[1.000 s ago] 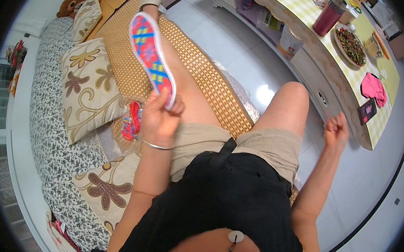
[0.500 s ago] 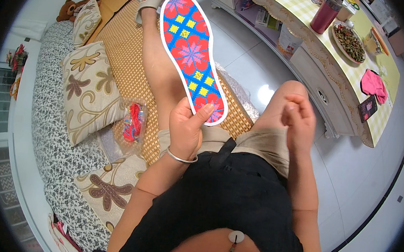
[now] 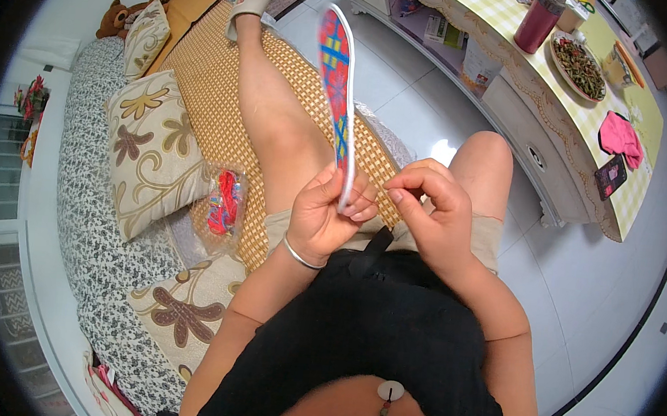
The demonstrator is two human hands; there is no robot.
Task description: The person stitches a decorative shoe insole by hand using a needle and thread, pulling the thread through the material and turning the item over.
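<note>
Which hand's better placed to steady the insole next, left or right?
Left, I'd say. The left hand grips the patterned insole at its lower end. The right hand is apart from it, thumb and index fingertip close together; whether they pinch something thin is unclear.

Left hand (image 3: 323,221) gripping patterned insole (image 3: 336,77), right hand (image 3: 440,214) near it

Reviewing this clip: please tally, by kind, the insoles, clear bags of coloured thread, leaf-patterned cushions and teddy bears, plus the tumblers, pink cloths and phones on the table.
Insole: 1
Clear bag of coloured thread: 1
Leaf-patterned cushions: 3
Teddy bear: 1
Tumbler: 1
Pink cloth: 1
Phone: 1
Total: 9
</note>
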